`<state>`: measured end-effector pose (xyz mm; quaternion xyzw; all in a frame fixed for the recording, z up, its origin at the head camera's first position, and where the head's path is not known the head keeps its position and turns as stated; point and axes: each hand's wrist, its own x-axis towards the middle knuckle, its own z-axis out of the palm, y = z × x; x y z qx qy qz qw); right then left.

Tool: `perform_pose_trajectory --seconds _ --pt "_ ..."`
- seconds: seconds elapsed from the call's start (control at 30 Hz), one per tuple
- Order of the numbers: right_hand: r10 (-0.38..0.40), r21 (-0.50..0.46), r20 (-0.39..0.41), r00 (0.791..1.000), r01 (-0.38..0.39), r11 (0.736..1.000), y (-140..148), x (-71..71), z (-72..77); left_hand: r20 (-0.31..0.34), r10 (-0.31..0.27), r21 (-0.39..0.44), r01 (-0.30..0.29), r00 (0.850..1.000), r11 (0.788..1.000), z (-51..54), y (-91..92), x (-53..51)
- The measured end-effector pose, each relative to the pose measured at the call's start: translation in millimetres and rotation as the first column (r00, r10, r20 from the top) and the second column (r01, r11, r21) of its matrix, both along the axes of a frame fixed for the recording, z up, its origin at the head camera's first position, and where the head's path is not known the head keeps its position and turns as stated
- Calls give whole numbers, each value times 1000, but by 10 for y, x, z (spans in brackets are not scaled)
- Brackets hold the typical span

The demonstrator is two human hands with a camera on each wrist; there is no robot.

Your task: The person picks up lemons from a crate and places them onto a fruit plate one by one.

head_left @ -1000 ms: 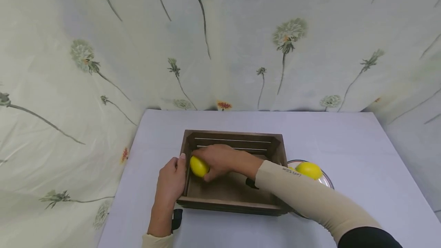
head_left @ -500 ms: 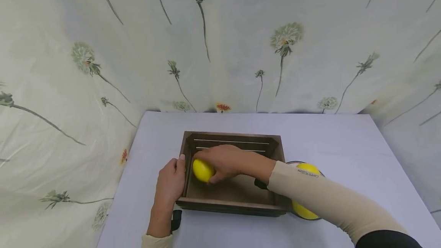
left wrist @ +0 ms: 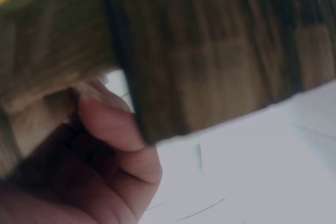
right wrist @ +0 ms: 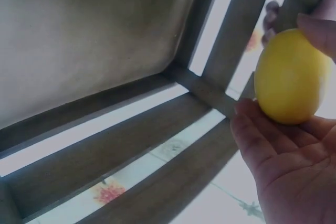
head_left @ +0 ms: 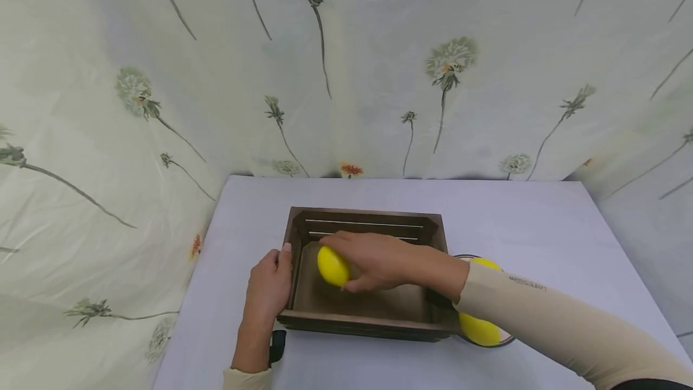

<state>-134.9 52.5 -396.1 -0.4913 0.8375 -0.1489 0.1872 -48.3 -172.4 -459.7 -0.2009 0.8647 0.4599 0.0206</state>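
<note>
A brown slatted wooden crate [head_left: 373, 324] lies lengthwise across the table. My left hand [head_left: 269, 281] grips its left end wall, with the thumb over the rim; in the left wrist view the thumb [left wrist: 107, 121] and curled fingers sit at the slats. Inside the crate's outline, my right hand [head_left: 376, 262] holds a yellow lemon [head_left: 332, 266] between thumb and fingers. The right wrist view shows this lemon [right wrist: 291, 77] held clear of the crate floor [right wrist: 79, 35].
To the right of the crate stands a dark-rimmed plate [head_left: 508, 338] with yellow lemons [head_left: 479, 330] on it, partly hidden by my right sleeve [head_left: 547, 312]. The table [head_left: 514, 215] has a white cover. A flower-print cloth [head_left: 368, 77] hangs behind it.
My right hand has moved to the right with the lemon, away from the crate's left end. The left hand keeps its place on the crate.
</note>
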Motion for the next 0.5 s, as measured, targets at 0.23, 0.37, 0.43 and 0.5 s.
perform_pose_trajectory --seconds 0.23,0.37,0.43,0.5 --pt "-20 -35 -8 1000 20 999 228 135 112 -28 -14 -12 14 999 1000 21 1 15" --pt "-63 -70 -4 998 62 996 374 221 155 -39 -25 -10 24 999 1000 33 10 21" --pt "-89 -87 12 996 90 992 431 268 183 -31 -20 -12 20 999 1000 24 8 18" --pt "-115 -97 32 993 117 988 477 311 212 -23 -15 -18 15 1000 1000 12 3 12"
